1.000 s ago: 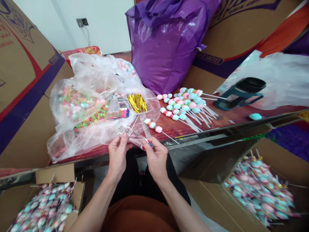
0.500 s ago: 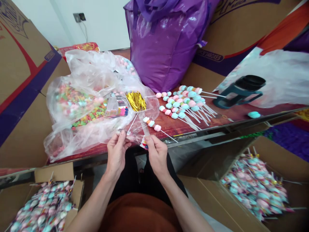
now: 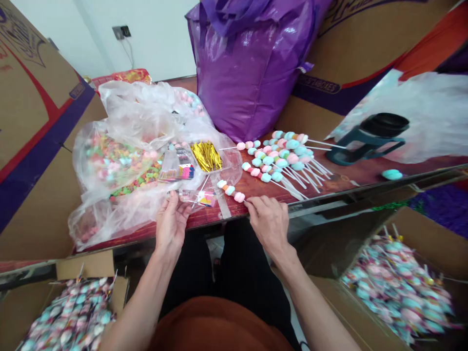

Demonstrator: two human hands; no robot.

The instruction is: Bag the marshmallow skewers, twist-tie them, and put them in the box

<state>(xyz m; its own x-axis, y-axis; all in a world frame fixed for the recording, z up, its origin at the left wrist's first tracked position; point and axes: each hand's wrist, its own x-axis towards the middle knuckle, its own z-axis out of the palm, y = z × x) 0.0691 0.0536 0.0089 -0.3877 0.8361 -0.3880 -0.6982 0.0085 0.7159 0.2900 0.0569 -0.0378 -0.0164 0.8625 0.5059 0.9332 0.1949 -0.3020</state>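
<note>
My left hand (image 3: 170,222) pinches the end of a clear plastic bag (image 3: 205,198) with a colourful printed part, held above the table's front edge. The fingers of my right hand (image 3: 268,219) are closed on the stick of a marshmallow skewer (image 3: 229,189). That skewer lies on the red table, its pink, white and orange sweets pointing away to the left. Behind it rests a pile of similar marshmallow skewers (image 3: 281,156). Gold twist ties (image 3: 206,157) fill a tray beside a stack of printed clear bags (image 3: 177,171).
Plastic sacks of colourful sweets (image 3: 120,151) cover the table's left. A purple bag (image 3: 248,73) stands behind, a dark mug (image 3: 367,141) at right near a blue marshmallow (image 3: 392,174). Cartons of wrapped skewers (image 3: 69,312) flank me low on both sides, the right carton (image 3: 329,302) among them.
My right hand has let go of the plastic bag, moved right and taken the skewer's stick. My left hand still holds the bag, now slightly farther left.
</note>
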